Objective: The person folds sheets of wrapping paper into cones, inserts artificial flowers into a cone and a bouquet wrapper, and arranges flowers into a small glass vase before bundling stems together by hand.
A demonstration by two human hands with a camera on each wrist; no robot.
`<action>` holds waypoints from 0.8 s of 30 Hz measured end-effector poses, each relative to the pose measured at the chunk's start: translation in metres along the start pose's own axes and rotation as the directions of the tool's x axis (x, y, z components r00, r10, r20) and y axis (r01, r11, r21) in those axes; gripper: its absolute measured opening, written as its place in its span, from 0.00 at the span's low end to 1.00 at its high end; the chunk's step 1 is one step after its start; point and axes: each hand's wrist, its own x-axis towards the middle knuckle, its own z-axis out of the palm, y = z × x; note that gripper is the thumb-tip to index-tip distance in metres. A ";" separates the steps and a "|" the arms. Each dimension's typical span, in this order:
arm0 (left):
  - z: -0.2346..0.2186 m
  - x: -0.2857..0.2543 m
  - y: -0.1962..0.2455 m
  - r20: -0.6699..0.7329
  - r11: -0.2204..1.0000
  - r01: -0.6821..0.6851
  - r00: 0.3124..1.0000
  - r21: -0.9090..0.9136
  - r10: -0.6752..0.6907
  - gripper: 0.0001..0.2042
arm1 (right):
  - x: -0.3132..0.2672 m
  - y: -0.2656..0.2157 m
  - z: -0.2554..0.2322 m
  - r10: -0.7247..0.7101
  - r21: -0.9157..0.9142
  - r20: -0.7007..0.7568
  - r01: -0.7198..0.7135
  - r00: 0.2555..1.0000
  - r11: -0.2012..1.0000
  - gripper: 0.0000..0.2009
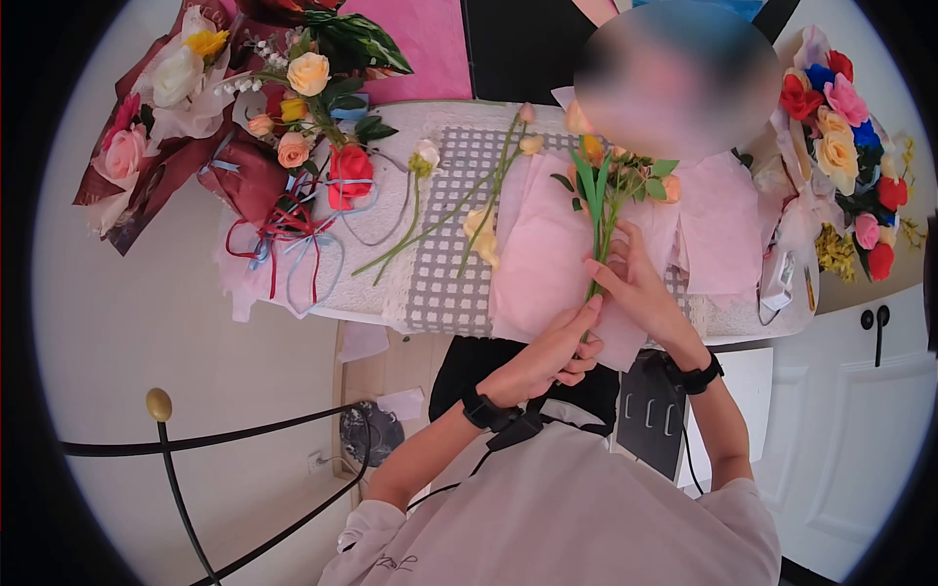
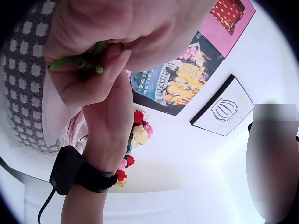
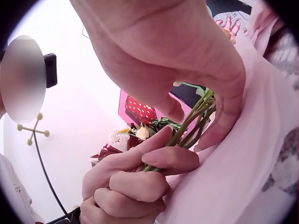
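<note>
A bunch of flowers [image 1: 608,186], with orange and yellow blooms and green leaves, leans over pink wrapping paper [image 1: 532,244]. Low on the bundled stems, my left hand [image 1: 562,347] grips them; the cut stem ends [image 2: 80,63] poke out of that fist in the left wrist view. Higher up, my right hand [image 1: 635,283] curves its thumb and fingers around the stems [image 3: 189,123]. Both hands show in the right wrist view, the left hand [image 3: 135,186] below the right hand [image 3: 163,51].
Loose long-stemmed flowers [image 1: 420,161] lie left on a grey checked cloth [image 1: 445,283]. Wrapped bouquets stand at the table's left [image 1: 176,78] and right [image 1: 840,137]. Red and blue ribbons [image 1: 293,230] trail near the left edge. Another person [image 1: 674,78] is across the table.
</note>
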 end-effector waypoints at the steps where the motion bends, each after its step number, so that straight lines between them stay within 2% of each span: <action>1: 0.000 0.000 0.001 -0.020 1.000 0.011 1.000 0.004 -0.011 0.17 | -0.002 -0.001 -0.001 0.002 0.003 -0.002 -0.002 1.000 1.000 0.34; 3: 0.001 0.000 0.002 -0.029 1.000 0.015 0.999 0.007 -0.015 0.17 | -0.005 -0.002 -0.003 -0.021 -0.177 -0.018 0.018 1.000 0.984 0.36; 8: -0.001 0.008 -0.005 -0.019 0.996 -0.016 1.000 0.085 0.017 0.16 | -0.004 0.007 0.004 -0.093 -0.178 -0.079 0.077 0.993 0.981 0.30; 10: -0.002 0.011 -0.009 -0.071 0.990 -0.002 0.997 0.142 0.012 0.16 | -0.003 0.008 0.008 -0.132 -0.166 -0.095 0.115 0.987 0.979 0.27; 12: -0.004 0.012 -0.011 -0.079 0.990 -0.001 0.997 0.140 0.012 0.15 | -0.003 0.003 0.011 -0.062 -0.108 -0.064 0.054 0.996 0.993 0.16; 13: -0.004 0.012 -0.011 -0.083 0.990 -0.003 0.996 0.139 0.015 0.14 | -0.001 0.008 0.010 -0.060 -0.105 -0.061 0.054 0.996 0.993 0.16; 15: -0.003 0.011 -0.010 -0.080 0.990 -0.011 0.997 0.140 0.022 0.15 | 0.006 0.022 0.006 -0.059 0.027 0.035 0.058 0.998 0.998 0.08; 16: -0.004 0.011 -0.010 -0.073 0.989 -0.018 0.997 0.144 0.029 0.15 | 0.006 0.019 0.006 -0.058 0.030 0.039 0.057 0.998 0.998 0.08; 18: -0.009 0.013 -0.014 -0.037 0.986 -0.045 0.998 0.161 0.051 0.15 | 0.004 0.010 0.005 0.057 0.144 0.028 -0.061 0.998 0.988 0.04; 20: -0.006 0.009 -0.011 0.001 0.981 -0.072 0.997 0.182 0.073 0.16 | 0.004 0.012 0.003 0.071 0.158 0.040 -0.076 0.997 0.985 0.04; 22: 0.003 -0.006 -0.004 -0.030 0.950 -0.146 0.987 0.277 0.160 0.20 | 0.004 0.011 0.002 0.082 0.171 0.049 -0.090 0.995 0.981 0.05; 23: 0.007 -0.017 0.004 -0.031 0.949 -0.144 0.987 0.280 0.158 0.20 | 0.003 0.009 0.001 0.093 0.159 0.045 -0.099 0.995 0.982 0.05; 24: 0.010 -0.031 0.012 -0.064 0.814 -0.215 0.953 0.539 0.295 0.19 | 0.002 0.008 0.001 0.105 0.149 0.039 -0.110 0.994 0.983 0.05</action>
